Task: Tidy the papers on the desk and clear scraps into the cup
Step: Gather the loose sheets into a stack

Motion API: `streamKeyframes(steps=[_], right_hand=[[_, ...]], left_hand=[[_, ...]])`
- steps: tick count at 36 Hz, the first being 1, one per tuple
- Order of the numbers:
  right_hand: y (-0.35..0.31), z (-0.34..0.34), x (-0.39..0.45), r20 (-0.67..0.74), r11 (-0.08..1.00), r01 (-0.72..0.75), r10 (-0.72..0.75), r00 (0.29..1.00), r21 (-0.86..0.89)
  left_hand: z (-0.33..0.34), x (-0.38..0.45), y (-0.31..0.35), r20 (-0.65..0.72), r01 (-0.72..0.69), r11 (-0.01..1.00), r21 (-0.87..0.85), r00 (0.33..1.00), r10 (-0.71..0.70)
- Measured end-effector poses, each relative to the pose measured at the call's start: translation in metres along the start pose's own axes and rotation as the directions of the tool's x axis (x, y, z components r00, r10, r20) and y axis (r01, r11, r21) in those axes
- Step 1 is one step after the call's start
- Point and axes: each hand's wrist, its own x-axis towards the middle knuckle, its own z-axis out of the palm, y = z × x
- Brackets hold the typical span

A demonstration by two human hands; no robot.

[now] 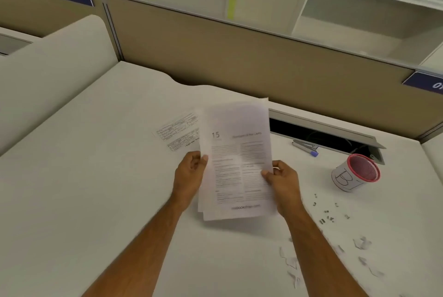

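Paper-tidying step in hand. The left hand (190, 174) and right hand (282, 182) both clamp a stack of printed sheets (236, 160), one on each long edge, thumbs on the front page, stack lifted clear of the surface (96, 176) and tilted toward the camera. Lower edges of the sheets sit uneven, so the stack is judged not yet squared.

One more printed sheet (177, 134) lies flat just beyond the left hand, partly hidden behind the held stack. Likely next: tap the stack's bottom edge on the surface to align it, then gather that loose sheet or lay the stack on it.

Scrap step not begun. The cup (354, 173), red-rimmed and tipped with its mouth facing the camera, sits well to the right of the right hand. Small dark bits (327, 217), too small to identify, lie nearer than the cup, right of the right forearm. Torn paper scraps (294, 265) scatter further down beside that forearm.

A stapler (305, 146) rests beyond the right hand, near the open cable slot (318, 133) at the surface's back edge. Scraps could slip into it if swept that way.

Open room: wide bare surface left of the left hand. Right side crowded.
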Motion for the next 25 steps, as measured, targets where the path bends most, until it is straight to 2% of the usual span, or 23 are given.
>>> streamKeyframes(steps=[2,3,4,6,8,9,12,15,19,25], right_hand=[[-0.003,-0.010,0.002,-0.107,0.998,0.050,-0.054,0.993,-0.043],[-0.005,-0.015,0.003,-0.149,0.997,0.069,-0.074,0.986,-0.037],[-0.007,-0.020,0.005,-0.183,0.996,0.084,-0.085,0.980,-0.013],[-0.011,-0.029,0.008,-0.233,0.994,0.098,-0.084,0.969,0.052],[-0.014,-0.035,0.010,-0.272,0.988,0.098,-0.063,0.960,0.116],[-0.015,-0.037,0.011,-0.291,0.984,0.096,-0.049,0.955,0.147],[-0.017,-0.040,0.011,-0.335,0.972,0.093,-0.016,0.942,0.216],[-0.016,-0.040,0.009,-0.335,0.972,0.080,0.000,0.942,0.223],[-0.010,-0.036,0.007,-0.300,0.989,0.039,0.007,0.954,0.146],[0.002,-0.028,0.005,-0.194,1.000,-0.018,0.015,0.981,-0.015]], left_hand=[[0.001,0.001,-0.009,-0.007,-0.072,0.967,0.244,0.997,0.075],[0.000,0.003,-0.015,0.017,-0.109,0.914,0.390,0.994,0.111],[0.000,0.005,-0.021,0.075,-0.145,0.828,0.541,0.989,0.124],[0.000,0.007,-0.030,0.204,-0.214,0.561,0.800,0.976,0.081],[0.001,0.006,-0.039,0.247,-0.230,0.333,0.914,0.969,-0.008],[0.001,0.005,-0.042,0.240,-0.218,0.281,0.935,0.970,-0.045],[0.004,-0.001,-0.049,0.223,-0.196,0.230,0.953,0.970,-0.100],[0.004,-0.011,-0.055,0.275,-0.255,0.193,0.947,0.958,-0.085],[0.004,-0.026,-0.059,0.401,-0.385,0.210,0.899,0.915,-0.038],[-0.007,-0.035,-0.058,0.557,-0.532,0.250,0.809,0.829,-0.040]])
